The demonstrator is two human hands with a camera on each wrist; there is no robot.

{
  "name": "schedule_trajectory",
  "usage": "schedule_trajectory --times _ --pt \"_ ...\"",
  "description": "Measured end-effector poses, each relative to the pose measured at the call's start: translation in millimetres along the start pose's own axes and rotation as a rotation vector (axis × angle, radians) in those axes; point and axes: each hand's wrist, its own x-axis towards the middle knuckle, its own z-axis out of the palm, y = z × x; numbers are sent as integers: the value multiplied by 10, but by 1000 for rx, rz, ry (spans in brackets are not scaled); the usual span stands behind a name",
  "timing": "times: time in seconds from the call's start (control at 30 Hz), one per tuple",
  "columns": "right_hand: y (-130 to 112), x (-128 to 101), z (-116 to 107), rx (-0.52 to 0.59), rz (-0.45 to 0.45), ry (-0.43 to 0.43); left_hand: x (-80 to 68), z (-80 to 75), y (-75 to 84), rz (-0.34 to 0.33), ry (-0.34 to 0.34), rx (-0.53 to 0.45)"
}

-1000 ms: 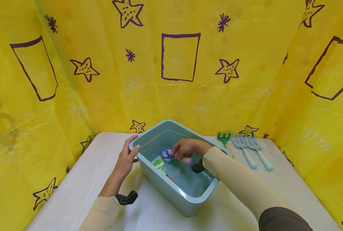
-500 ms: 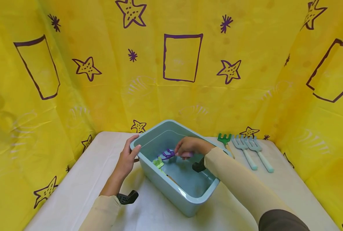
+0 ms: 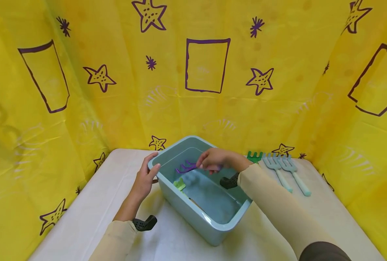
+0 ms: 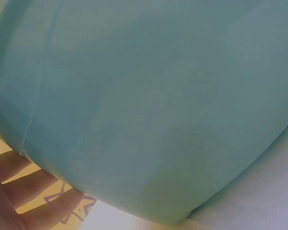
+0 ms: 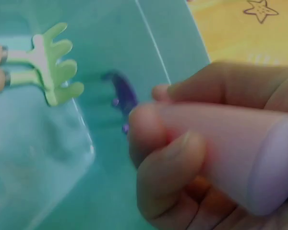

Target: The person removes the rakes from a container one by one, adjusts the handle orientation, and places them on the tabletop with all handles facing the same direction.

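Observation:
My right hand (image 3: pixel 213 158) holds a small purple hand rake (image 3: pixel 186 167) inside the pale blue plastic bin (image 3: pixel 193 214). Its fingers and thumb wrap the pinkish handle (image 5: pixel 221 148), which shows up close in the right wrist view; the purple tines point left. My left hand (image 3: pixel 143 181) grips the bin's left corner, thumb over the rim, and in the left wrist view its fingers (image 4: pixel 33 187) lie along the outer wall. A light green hand rake (image 3: pixel 179 184) with a wooden handle lies in the bin against the near wall, its handle partly hidden.
Right of the bin, a dark green hand rake (image 3: pixel 254 156) lies on the white-covered table (image 3: pixel 115 188), partly behind my right arm. Two pale blue garden forks (image 3: pixel 273 165) lie beside it. Yellow patterned cloth (image 3: pixel 206 108) hangs close around the table on the visible sides.
My right hand has risen slightly with the purple rake, lifting its tines off the bin's floor toward the far wall. The left hand stays on the rim.

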Motion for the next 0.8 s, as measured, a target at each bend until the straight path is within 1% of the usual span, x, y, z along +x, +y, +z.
schedule_trajectory --times 0.1,0.2,0.27,0.4,0.43,0.5,0.63,0.67,0.73,0.8 --pt "-54 -106 -55 8 -36 7 5 -2 2 1 -6 5" --pt "-87 -230 -116 24 -68 41 4 -11 26 -5 -10 1" --pt "-89 -313 -156 39 -87 71 -14 -17 77 -13 -22 -5" --pt "-39 -466 -228 68 -110 134 -83 -25 242 -28 -41 -14" --pt "-18 -500 -242 76 -111 146 -90 -25 249 -26 -42 -12" --pt "31 -567 -272 84 -121 174 -83 -19 209 -8 -38 -2" --pt "152 -715 -336 81 -173 203 -23 -4 29 17 -17 17" --pt "185 -754 -354 75 -181 213 -15 0 11 18 -15 19" --pt "259 -831 -397 70 -203 233 -18 2 20 5 -14 15" --pt "321 -917 -437 61 -209 264 -37 2 65 -6 -20 8"
